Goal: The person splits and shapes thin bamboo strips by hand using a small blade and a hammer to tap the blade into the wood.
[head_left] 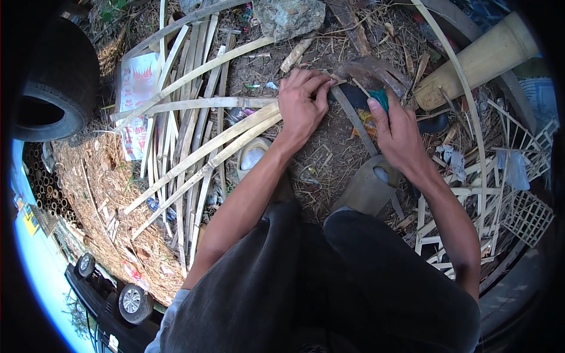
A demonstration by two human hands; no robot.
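Observation:
My left hand (301, 106) is closed around the ends of two long split bamboo strips (218, 142), which slant down to the left. Its fingertips pinch close to the tip of the tool in the other hand. My right hand (399, 130) grips a tool with a green handle (379, 99); a narrow, blade-like part points up-left from it. Whether the tip touches the bamboo, I cannot tell. Just beyond the hands lies a brown, worn piece of wood (371, 69). A flat grey strip (355, 120) runs from there toward my right shoe (371, 182).
Many loose bamboo strips (191, 106) are piled at the left, beside a tyre (56, 117). A rock (289, 17) sits at the far side. On the right are a thick bamboo pole (477, 62) and woven bamboo lattice (528, 217). A vehicle (106, 312) stands at lower left.

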